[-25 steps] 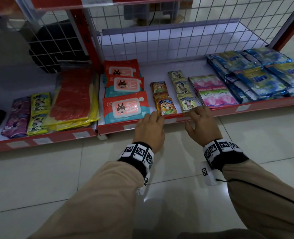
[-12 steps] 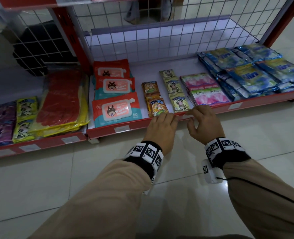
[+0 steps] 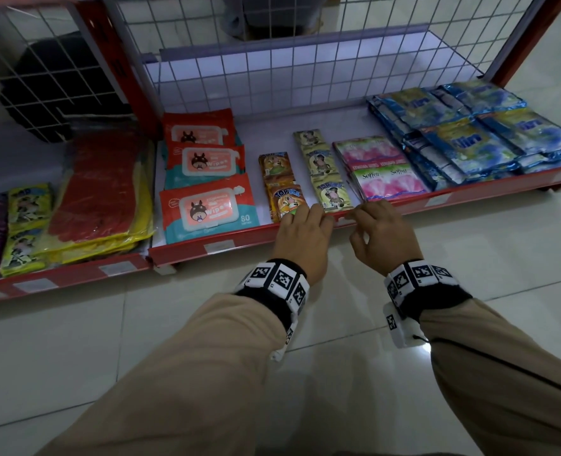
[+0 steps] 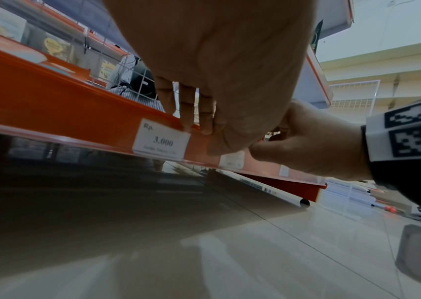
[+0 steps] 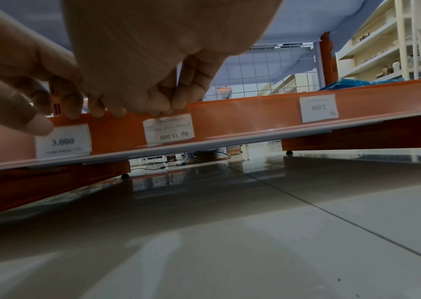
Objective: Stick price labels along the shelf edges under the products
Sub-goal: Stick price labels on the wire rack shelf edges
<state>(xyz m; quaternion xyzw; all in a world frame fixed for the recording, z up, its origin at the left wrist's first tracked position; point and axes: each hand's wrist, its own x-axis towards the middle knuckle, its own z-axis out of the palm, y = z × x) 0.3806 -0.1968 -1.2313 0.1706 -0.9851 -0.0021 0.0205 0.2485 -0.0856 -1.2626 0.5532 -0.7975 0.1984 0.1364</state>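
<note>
From above, through the head camera, both hands meet at the red shelf edge (image 3: 404,205) below the yellow sachets (image 3: 333,195): the left hand (image 3: 300,240) lays straight fingers over the rail, and the right hand (image 3: 382,233) curls its fingers at the rail just beside it. The label between them is hidden from this view; only small pale tags farther along the rail show. Seen from the left wrist, a white 3.000 label (image 4: 161,141) sits upright in the orange rail, its long axis running along the edge, with the left fingertips (image 4: 186,123) resting flat on its top corner. To the right of that label, the right hand (image 4: 306,145) pinches at the rail, where a second pale tag is mostly covered. Under the right wrist, that tag reads clearly: the 11.000 label (image 5: 169,128) lies lengthwise along the rail but upside down, its print inverted, its top edge pinched by the right thumb and fingers (image 5: 181,101). A 2.000 label (image 5: 318,108) farther right is also inverted, while the 3.000 label reads the right way up.
</note>
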